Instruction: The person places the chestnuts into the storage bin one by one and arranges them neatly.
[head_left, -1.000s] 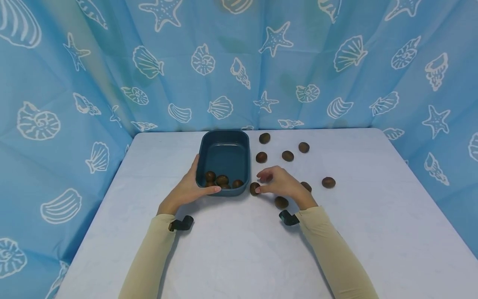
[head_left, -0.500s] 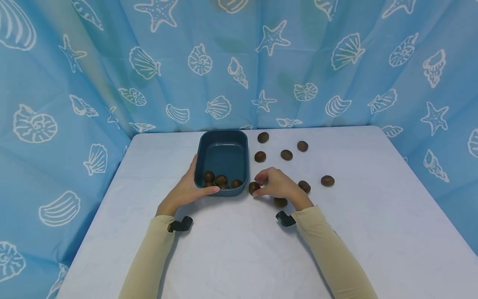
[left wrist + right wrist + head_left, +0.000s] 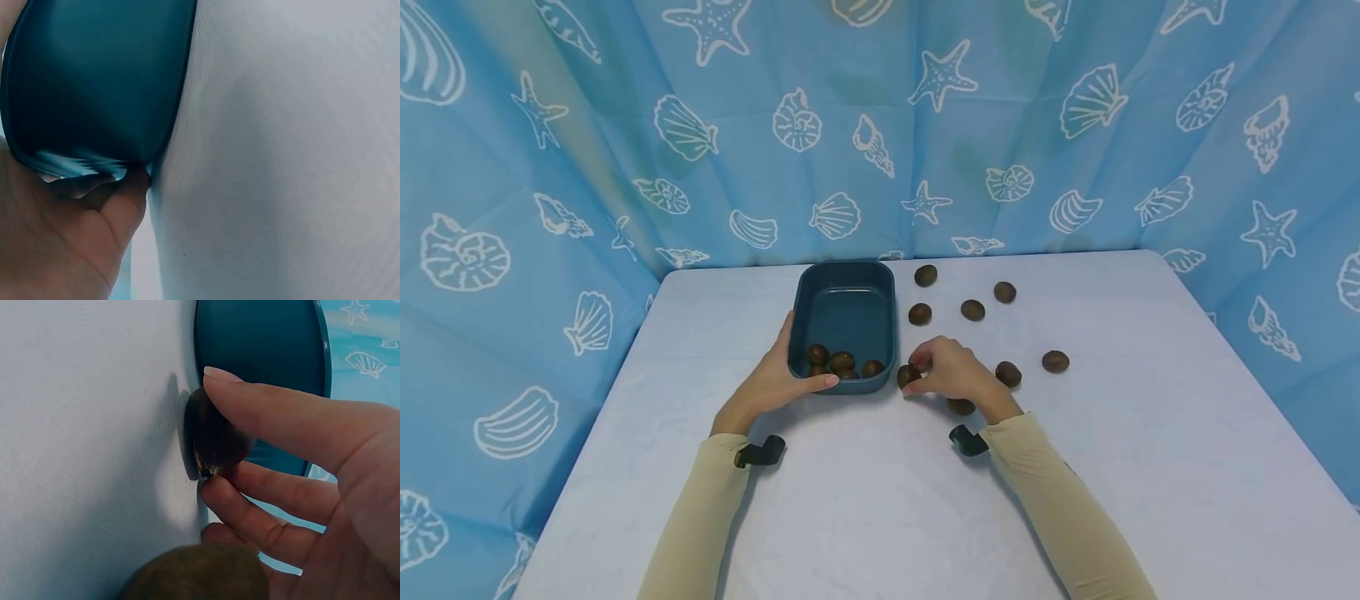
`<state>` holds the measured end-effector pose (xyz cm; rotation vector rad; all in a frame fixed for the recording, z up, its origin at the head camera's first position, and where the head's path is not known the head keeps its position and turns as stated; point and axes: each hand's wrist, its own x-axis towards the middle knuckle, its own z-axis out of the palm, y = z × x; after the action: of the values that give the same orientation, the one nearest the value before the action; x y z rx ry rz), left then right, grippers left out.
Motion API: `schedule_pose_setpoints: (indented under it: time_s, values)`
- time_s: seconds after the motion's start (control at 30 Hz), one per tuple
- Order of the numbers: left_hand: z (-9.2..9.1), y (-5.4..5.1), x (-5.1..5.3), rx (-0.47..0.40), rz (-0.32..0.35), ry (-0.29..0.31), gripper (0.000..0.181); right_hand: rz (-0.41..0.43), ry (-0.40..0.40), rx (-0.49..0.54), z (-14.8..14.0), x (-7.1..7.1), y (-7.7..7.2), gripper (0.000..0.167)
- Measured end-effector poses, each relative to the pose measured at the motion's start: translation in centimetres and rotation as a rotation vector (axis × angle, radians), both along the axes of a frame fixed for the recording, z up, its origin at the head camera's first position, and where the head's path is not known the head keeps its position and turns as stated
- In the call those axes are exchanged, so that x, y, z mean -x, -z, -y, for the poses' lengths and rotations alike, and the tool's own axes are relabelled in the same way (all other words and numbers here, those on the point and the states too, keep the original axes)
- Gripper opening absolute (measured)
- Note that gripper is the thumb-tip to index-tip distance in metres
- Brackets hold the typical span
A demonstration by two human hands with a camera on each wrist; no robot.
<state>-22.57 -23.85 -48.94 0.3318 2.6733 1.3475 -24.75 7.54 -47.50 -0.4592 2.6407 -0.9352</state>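
A dark teal rectangular dish [image 3: 853, 317] stands on the white table, with several brown chestnuts [image 3: 842, 361] gathered at its near end. My left hand [image 3: 767, 387] grips the dish's near left corner, thumb along the front rim; in the left wrist view the fingers go round the dish wall [image 3: 94, 81]. Just right of the dish, my right hand [image 3: 951, 371] pinches a chestnut [image 3: 907, 377] between thumb and fingers. The right wrist view has that dark, glossy chestnut [image 3: 215, 434] close against the tablecloth, with the dish behind it.
Several loose chestnuts [image 3: 973, 310] lie scattered right of the dish. One chestnut [image 3: 961, 407] sits partly under my right wrist, and another [image 3: 1008, 374] lies beside the forearm. A blue shell-print curtain [image 3: 865, 150] hangs behind the table's back edge.
The right hand's thumb and fingers have closed round the chestnut beside the dish. The left hand keeps its hold on the dish. The whole head view has shifted slightly.
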Motion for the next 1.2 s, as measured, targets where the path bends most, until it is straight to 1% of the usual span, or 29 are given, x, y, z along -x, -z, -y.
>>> schedule_pose_setpoints:
  time_s: [0.07, 0.23, 0.4, 0.57, 0.7, 0.77, 0.93, 1.1, 1.2]
  values:
    - [0.0, 0.0, 0.0, 0.002, 0.008, -0.005, 0.132, 0.005, 0.006, -0.006, 0.0, -0.1, -0.1, 0.049]
    - [0.1, 0.0, -0.1, 0.003, 0.003, -0.006, 0.132, 0.008, 0.005, -0.005, 0.1, -0.3, -0.2, 0.047]
    - [0.2, 0.2, -0.2, 0.018, 0.013, -0.016, 0.131, 0.006, -0.016, -0.004, 0.2, -0.2, 0.0, 0.042]
    - [0.1, 0.0, -0.2, 0.016, 0.022, -0.024, 0.13, -0.005, -0.028, -0.012, 0.3, 0.0, 0.1, 0.04]
    - [0.1, 0.0, -0.3, 0.039, 0.043, -0.032, 0.133, -0.002, -0.028, -0.027, 0.4, -0.2, 0.1, 0.041]
    - [0.1, 0.0, -0.3, 0.027, 0.04, -0.028, 0.133, -0.004, -0.023, -0.042, 0.5, -0.3, 0.0, 0.045]
    - [0.1, 0.2, -0.3, 0.022, 0.048, -0.024, 0.134, -0.055, -0.004, -0.119, 0.9, -0.8, -0.1, 0.053]
    - [0.1, 0.2, -0.3, 0.032, 0.057, -0.029, 0.135, -0.135, 0.019, -0.177, 1.3, -1.1, -0.3, 0.049]
    - [0.2, 0.1, -0.1, 0.019, 0.039, -0.024, 0.134, -0.162, 0.03, -0.188, 1.5, -1.1, -0.5, 0.047]
